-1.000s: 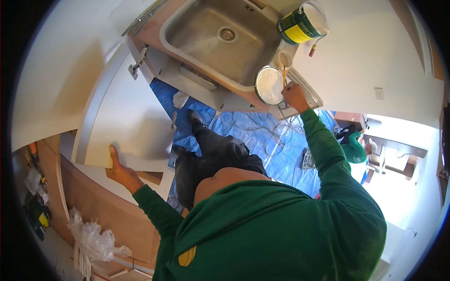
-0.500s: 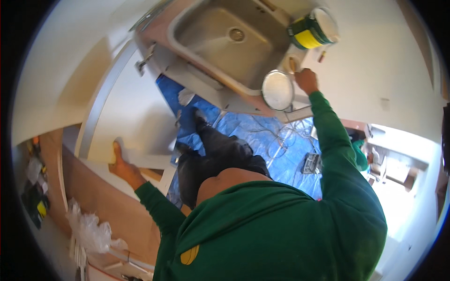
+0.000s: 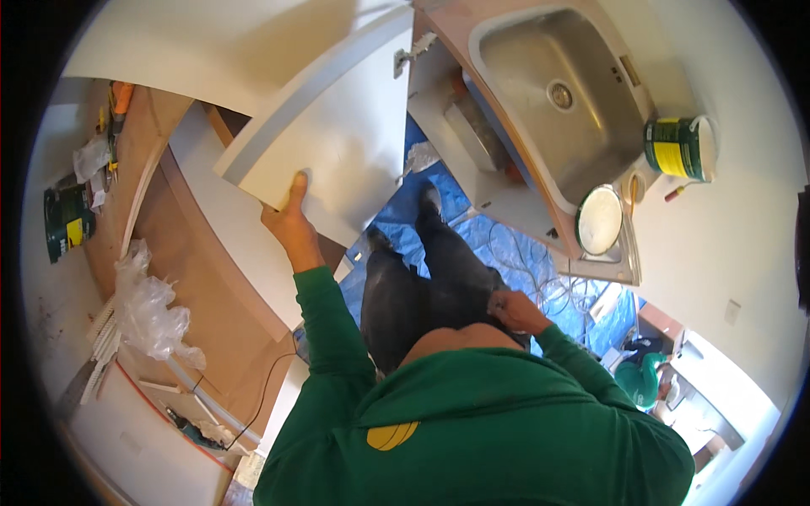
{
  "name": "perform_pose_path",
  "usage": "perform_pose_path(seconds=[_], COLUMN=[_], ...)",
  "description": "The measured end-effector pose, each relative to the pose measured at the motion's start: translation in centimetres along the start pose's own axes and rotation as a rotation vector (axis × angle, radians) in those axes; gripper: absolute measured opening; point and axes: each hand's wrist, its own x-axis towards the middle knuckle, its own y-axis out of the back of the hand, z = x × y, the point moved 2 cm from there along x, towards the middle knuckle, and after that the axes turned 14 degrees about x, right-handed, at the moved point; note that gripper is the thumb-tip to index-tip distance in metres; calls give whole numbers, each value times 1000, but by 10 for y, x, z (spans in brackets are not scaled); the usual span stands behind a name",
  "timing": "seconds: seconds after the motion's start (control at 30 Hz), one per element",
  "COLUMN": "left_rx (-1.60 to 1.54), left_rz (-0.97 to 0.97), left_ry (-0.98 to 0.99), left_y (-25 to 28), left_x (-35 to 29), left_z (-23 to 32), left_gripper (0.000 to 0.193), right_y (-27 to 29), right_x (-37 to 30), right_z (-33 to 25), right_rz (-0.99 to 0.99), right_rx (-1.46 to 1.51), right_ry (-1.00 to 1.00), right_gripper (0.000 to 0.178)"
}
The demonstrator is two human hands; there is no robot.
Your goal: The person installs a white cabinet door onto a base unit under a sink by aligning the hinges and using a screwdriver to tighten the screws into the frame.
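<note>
My left hand [image 3: 293,228] grips the edge of a white cabinet door [image 3: 337,160], its thumb lying on the door's inner face. The door stands open on metal hinges [image 3: 405,59] beside the sink cabinet. At my thigh, against the dark trousers [image 3: 447,270], my right hand [image 3: 516,312] has its fingers curled; whether anything is in them is hidden. On the worktop near the sink [image 3: 548,126], a round white paint lid or tub [image 3: 600,220] rests by the front edge. A paintbrush [image 3: 633,192] stands in a small pot next to it.
A green and yellow paint tub [image 3: 679,149] stands behind the sink. Blue sheeting [image 3: 506,244] with loose cables covers the floor. At left are a brown worktop [image 3: 202,244], crumpled clear plastic [image 3: 152,308] and another tub [image 3: 67,219]. Another person in green [image 3: 639,381] works low at right.
My right hand has left the paintbrush by the sink and come down to my thigh. My left hand stays on the door. The view has turned left, showing inside the sink cabinet.
</note>
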Motion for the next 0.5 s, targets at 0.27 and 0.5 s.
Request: perform_pose_path(seconds=[0.27, 0.5], left_rx=[-4, 61], left_rz=[-21, -9], left_ry=[-89, -153], left_y=[-2, -21], left_x=[24, 46], left_z=[-60, -119], left_gripper=[44, 44], right_y=[24, 39], right_x=[36, 353], right_z=[-67, -100], right_rz=[-398, 732], right_rx=[99, 246], right_ry=[-150, 626], right_gripper=[33, 69])
